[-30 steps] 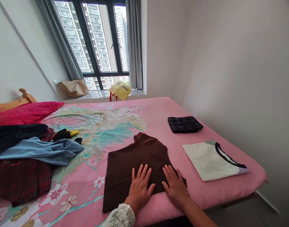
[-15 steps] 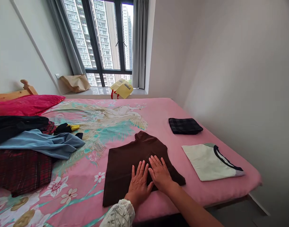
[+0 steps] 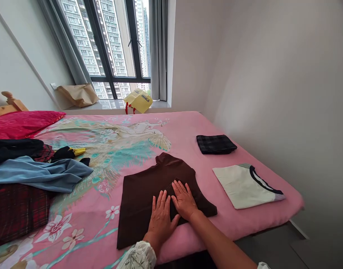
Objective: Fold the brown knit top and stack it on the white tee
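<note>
A dark brown high-necked top (image 3: 143, 190) lies spread on the pink bed, its collar pointing away from me and its body folded over. My left hand (image 3: 161, 216) rests flat on its lower middle, fingers stretched out. Just right of it, my right hand (image 3: 185, 201) also lies flat on the cloth, fingers extended and a little higher up. The two hands almost touch. Neither one grips the fabric. To the right are a folded cream T-shirt (image 3: 233, 186) with a black neckband and a folded black checked garment (image 3: 216, 144).
On the left, a loose heap holds a blue garment (image 3: 39, 173), a red plaid garment (image 3: 20, 209) and dark clothes. A red pillow (image 3: 25, 123) lies behind. A brown paper bag (image 3: 79, 95) and a yellow bag (image 3: 138, 101) stand on the windowsill.
The view has shifted slightly, so everything sits a little further left. Both hands stay flat on the brown top, in nearly the same place.
</note>
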`<control>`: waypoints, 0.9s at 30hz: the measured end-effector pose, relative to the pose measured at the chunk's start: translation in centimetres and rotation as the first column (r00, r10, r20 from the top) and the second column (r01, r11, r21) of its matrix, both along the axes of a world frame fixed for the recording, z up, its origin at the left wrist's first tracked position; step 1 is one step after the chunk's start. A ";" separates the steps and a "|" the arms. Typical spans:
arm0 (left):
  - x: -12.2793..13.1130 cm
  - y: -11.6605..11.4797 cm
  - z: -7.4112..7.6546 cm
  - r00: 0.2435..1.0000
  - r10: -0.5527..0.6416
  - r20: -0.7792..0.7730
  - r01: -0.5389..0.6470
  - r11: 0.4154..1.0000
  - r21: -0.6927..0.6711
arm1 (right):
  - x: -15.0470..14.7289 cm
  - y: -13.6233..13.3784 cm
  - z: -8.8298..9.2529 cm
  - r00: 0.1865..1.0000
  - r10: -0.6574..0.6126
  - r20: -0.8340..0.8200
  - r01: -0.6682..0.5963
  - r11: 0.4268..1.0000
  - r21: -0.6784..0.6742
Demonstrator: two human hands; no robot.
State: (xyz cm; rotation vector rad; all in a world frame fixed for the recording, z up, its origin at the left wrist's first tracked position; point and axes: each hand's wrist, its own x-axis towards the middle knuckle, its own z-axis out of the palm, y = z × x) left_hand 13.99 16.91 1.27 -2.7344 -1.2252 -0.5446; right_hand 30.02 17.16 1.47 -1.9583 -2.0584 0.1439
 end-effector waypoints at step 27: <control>-0.5 -0.2 -0.7 0.998 0.048 0.042 -0.052 0.994 0.093 | -0.3 -0.8 0.0 0.999 0.013 0.042 -0.024 0.962 0.272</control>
